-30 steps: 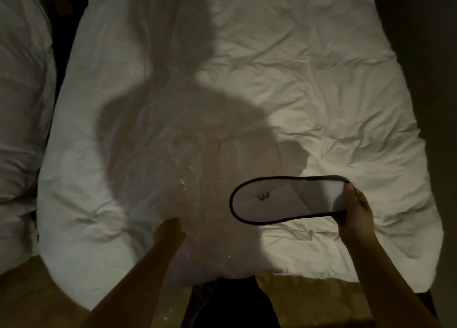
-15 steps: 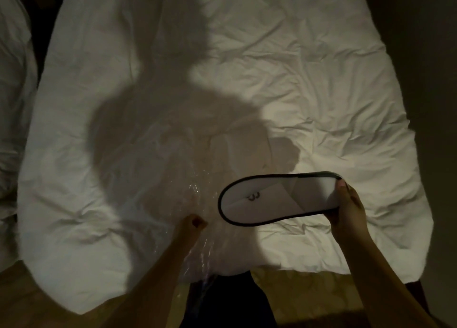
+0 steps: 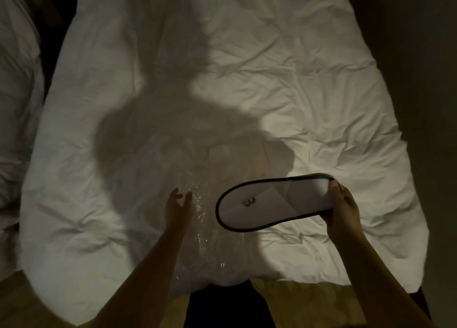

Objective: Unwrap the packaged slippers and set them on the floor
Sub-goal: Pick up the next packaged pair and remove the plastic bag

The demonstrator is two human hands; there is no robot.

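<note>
A white slipper (image 3: 262, 204) with black piping and a small dark logo is held flat above the bed, its far right end pinched in my right hand (image 3: 342, 205). A clear plastic wrapper (image 3: 205, 223) lies crumpled on the duvet just left of the slipper, glinting in the dim light. Over the wrapper's left edge hovers my left hand (image 3: 176, 205), its fingers spread and holding nothing. It is unclear whether one slipper or a stacked pair is held.
The white rumpled duvet (image 3: 284, 85) covers the bed in front of me, partly under my shadow. A second white bed (image 3: 17, 105) lies at the left across a dark gap. Yellowish floor (image 3: 304, 303) shows below the bed's near edge. A dark wall stands at the right.
My left hand has let go of the wrapper and opened, lifting slightly forward. The slipper in my right hand has stayed nearly in place.
</note>
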